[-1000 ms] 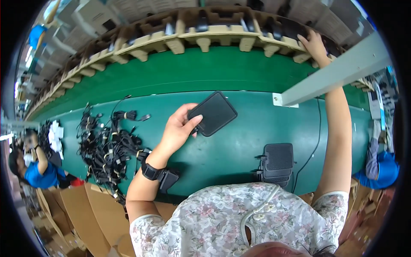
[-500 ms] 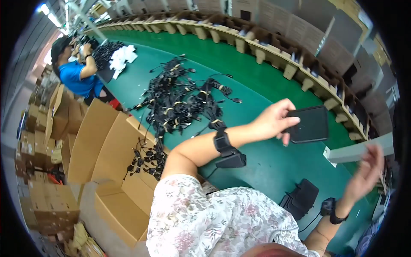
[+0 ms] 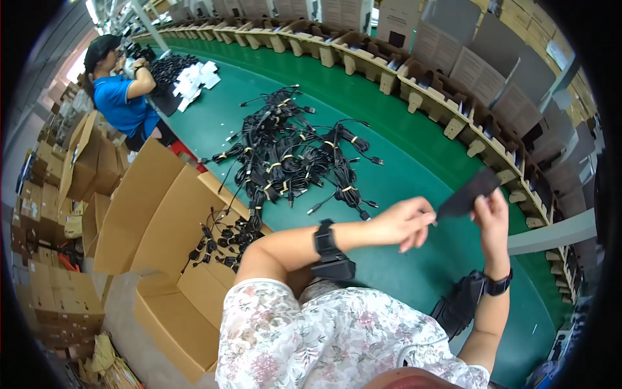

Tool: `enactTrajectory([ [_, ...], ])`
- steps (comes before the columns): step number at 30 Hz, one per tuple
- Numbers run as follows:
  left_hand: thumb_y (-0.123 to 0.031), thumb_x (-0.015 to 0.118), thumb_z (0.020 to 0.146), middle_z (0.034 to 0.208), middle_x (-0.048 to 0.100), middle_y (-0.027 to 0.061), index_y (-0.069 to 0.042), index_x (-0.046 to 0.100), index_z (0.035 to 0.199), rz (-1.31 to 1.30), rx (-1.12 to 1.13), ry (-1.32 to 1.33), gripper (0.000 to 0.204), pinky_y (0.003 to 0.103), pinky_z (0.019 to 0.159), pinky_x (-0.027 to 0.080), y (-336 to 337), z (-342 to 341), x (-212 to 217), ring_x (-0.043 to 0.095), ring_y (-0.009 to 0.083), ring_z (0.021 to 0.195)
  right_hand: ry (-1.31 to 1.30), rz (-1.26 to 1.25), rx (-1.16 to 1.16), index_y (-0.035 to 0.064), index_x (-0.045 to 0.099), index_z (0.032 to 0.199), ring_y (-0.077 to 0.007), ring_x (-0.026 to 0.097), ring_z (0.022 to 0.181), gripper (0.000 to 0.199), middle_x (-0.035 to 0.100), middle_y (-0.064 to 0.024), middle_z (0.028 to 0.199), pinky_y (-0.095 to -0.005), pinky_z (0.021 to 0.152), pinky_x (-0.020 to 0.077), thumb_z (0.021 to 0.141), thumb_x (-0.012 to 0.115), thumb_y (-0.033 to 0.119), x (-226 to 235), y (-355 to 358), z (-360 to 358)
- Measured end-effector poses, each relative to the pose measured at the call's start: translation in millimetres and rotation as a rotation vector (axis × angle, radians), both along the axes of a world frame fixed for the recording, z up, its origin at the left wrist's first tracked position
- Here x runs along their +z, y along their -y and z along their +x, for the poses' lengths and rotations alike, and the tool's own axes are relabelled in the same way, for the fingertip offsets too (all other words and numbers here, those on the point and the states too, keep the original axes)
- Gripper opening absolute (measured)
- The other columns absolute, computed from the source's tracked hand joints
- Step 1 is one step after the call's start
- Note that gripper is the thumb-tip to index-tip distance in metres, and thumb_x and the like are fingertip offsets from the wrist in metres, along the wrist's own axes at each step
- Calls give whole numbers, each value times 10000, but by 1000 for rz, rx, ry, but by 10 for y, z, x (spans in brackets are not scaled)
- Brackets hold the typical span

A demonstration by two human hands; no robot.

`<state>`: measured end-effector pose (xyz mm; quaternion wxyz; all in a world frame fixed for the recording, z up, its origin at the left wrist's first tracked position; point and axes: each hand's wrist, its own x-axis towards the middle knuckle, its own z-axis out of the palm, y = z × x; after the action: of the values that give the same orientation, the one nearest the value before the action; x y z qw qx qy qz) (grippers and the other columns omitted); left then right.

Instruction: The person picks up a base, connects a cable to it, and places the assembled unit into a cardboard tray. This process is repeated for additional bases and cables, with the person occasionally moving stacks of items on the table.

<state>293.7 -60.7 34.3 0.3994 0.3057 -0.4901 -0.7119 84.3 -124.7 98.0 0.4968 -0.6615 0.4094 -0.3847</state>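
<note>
Fingers of the right hand (image 3: 492,217) pinch the lower end of a flat black pouch (image 3: 468,193), raised above the green table (image 3: 414,175). Left hand (image 3: 405,223) touches its near corner, fingers loosely curled. Bundled black cables (image 3: 291,155) lie well apart.

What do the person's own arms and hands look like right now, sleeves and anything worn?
Both forearms are bare. The left hand has a black strap with a boxy black device at the wrist; the right hand has a slimmer black wristband. Short floral sleeves, white with pink and grey.
</note>
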Motion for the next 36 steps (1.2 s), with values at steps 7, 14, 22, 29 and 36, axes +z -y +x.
enactTrajectory([
  [7, -148, 597, 799, 948, 620, 151, -31, 608, 997, -753, 862, 1056, 230, 407, 790, 480, 369, 1378, -145, 581, 326, 907, 49, -187, -373, 67, 541, 1145, -9, 337, 545, 264, 488, 82, 728, -174, 476, 241, 920, 551, 204, -85, 848, -643],
  [14, -108, 527, 841, 1048, 615, 163, -68, 630, 1009, -527, 1011, 1515, 202, 398, 851, 453, 1105, 2990, -297, 556, 345, 1001, -19, -347, -800, -17, 469, 1234, -4, 391, 587, 481, 552, 48, 785, -174, 487, 277, 873, 628, 258, -144, 1702, -1005],
  [22, 57, 463, 737, 1154, 561, 118, -136, 576, 1135, -510, 220, 1904, 457, 382, 961, 410, 1600, 3385, -566, 493, 320, 1107, -317, -360, -832, -97, 556, 1029, -199, 607, 816, 438, 656, -138, 881, -314, 719, 451, 834, 656, 283, -125, 2407, -1262],
  [29, -15, 577, 742, 1160, 509, 111, -138, 615, 971, -182, 192, 2211, 263, 409, 905, 445, 1538, 3119, -237, 474, 326, 1107, -906, -293, -899, 13, 510, 1203, -399, 491, 1129, 477, 555, -225, 1182, -426, 928, 409, 859, 545, 341, -490, 2888, -1804],
  [36, -59, 718, 642, 1221, 483, 133, -75, 595, 869, -817, 411, 2121, 259, 454, 950, 377, 1268, 2931, 36, 395, 343, 1201, -1032, -413, -808, 56, 585, 1121, -382, 565, 989, 367, 600, -228, 1063, -395, 820, 455, 842, 597, 293, -673, 2775, -1660],
])
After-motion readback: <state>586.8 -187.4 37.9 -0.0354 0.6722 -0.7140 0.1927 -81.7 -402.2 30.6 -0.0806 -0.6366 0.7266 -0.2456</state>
